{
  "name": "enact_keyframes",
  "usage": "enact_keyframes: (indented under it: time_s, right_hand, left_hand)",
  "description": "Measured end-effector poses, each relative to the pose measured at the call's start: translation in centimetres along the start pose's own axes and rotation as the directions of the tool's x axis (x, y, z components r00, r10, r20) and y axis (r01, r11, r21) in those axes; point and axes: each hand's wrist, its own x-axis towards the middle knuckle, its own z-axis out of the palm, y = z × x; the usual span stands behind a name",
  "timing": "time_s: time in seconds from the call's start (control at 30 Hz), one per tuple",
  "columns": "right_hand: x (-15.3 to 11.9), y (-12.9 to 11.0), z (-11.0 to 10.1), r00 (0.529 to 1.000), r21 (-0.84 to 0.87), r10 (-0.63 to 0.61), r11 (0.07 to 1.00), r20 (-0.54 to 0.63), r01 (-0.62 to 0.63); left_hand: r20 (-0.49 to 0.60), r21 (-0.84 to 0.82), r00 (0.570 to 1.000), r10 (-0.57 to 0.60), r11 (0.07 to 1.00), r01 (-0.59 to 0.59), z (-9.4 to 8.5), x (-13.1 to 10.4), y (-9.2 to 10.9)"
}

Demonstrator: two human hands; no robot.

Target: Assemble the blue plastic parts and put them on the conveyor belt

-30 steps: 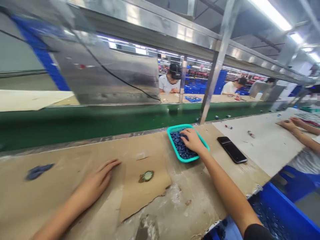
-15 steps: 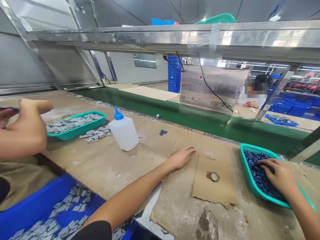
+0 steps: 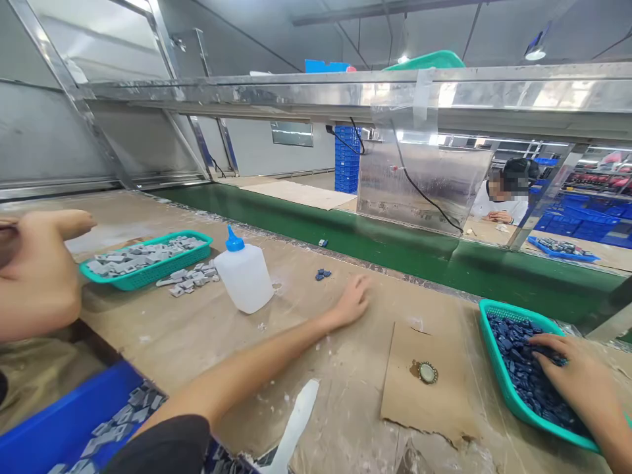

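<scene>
My left hand [image 3: 352,301] is over the brown-covered table [image 3: 306,342], slightly blurred, its fingers loosely extended with nothing seen in them. Beyond it lie several small dark blue pieces [image 3: 322,274]. My right hand [image 3: 567,365] reaches into a teal basket [image 3: 498,375] of dark blue plastic pieces [image 3: 518,349]. Its thumb and forefinger are apart at the pieces; the other fingers are partly hidden. Between the hands, a metal bottle cap [image 3: 427,372] rests on a square of cardboard [image 3: 419,408].
A white squeeze bottle [image 3: 245,280] with a blue nozzle stands left of centre. Behind it are a teal basket [image 3: 143,276] and loose grey pieces [image 3: 190,280]. A co-worker's arm [image 3: 42,276] is at the left. A green belt [image 3: 296,227] runs behind the table; a metal shelf [image 3: 296,92] hangs above.
My left hand has drawn back a little to the left, away from the cardboard. My right hand stays at the basket. A white strip near my left forearm shows more fully. The view has tilted slightly upward.
</scene>
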Motion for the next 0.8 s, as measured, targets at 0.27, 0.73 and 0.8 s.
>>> enact_keyframes:
  time_s: [0.27, 0.73, 0.8]
  right_hand:
    - [-0.4, -0.3, -0.8, 0.992, -0.093, 0.058, 0.993, -0.108, -0.068]
    - [-0.7, 0.1, -0.3, 0.983, 0.067, 0.173, 0.983, -0.063, -0.169]
    - [-0.5, -0.3, -0.6, 0.987, 0.066, 0.128, 0.99, -0.096, -0.122]
  left_hand:
    - [-0.237, 0.1, 0.891, -0.387, 0.903, 0.418, -2.8, 10.0, -7.9]
    - [-0.244, -0.202, 0.814, -0.528, 0.848, 0.489, -2.9, 11.5, -8.6]
    - [-0.226, -0.311, 0.824, -0.52, 0.84, 0.445, -3.2, 11.0, -6.4]
